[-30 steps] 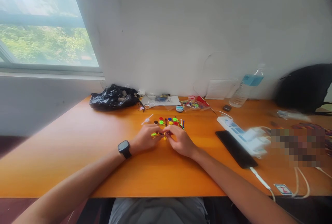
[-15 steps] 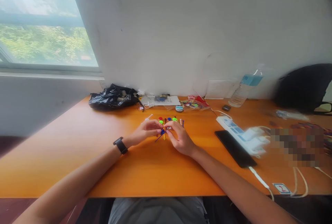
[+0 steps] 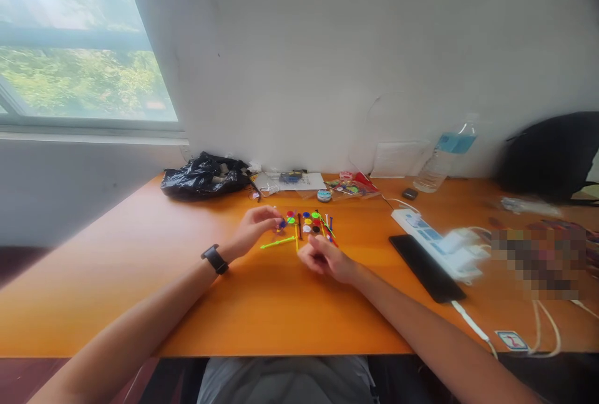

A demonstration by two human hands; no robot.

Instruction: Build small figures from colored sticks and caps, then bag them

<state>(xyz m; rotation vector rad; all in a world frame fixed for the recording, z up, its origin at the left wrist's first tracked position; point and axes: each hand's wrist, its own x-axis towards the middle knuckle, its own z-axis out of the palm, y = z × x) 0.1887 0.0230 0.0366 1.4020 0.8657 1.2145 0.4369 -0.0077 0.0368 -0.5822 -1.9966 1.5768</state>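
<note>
My left hand [image 3: 255,227], with a black watch on its wrist, is raised a little over the orange table [image 3: 140,267] and pinches a small blue piece [image 3: 281,224] between its fingertips. My right hand [image 3: 322,257] rests on the table with its fingers curled in; what they hold, if anything, is hidden. Between the hands lies a light green stick [image 3: 277,243]. Just behind them is a cluster of small coloured discs and thin sticks [image 3: 311,223].
A black plastic bag [image 3: 203,176], papers and small packets line the wall. To the right lie a black phone [image 3: 425,267], a white power strip [image 3: 437,239] with cables, a water bottle [image 3: 442,158] and a black bag [image 3: 552,154].
The hands have come apart. My left hand has carried the blue piece up and left; my right hand has dropped back toward me. The green stick now lies uncovered on the table.
</note>
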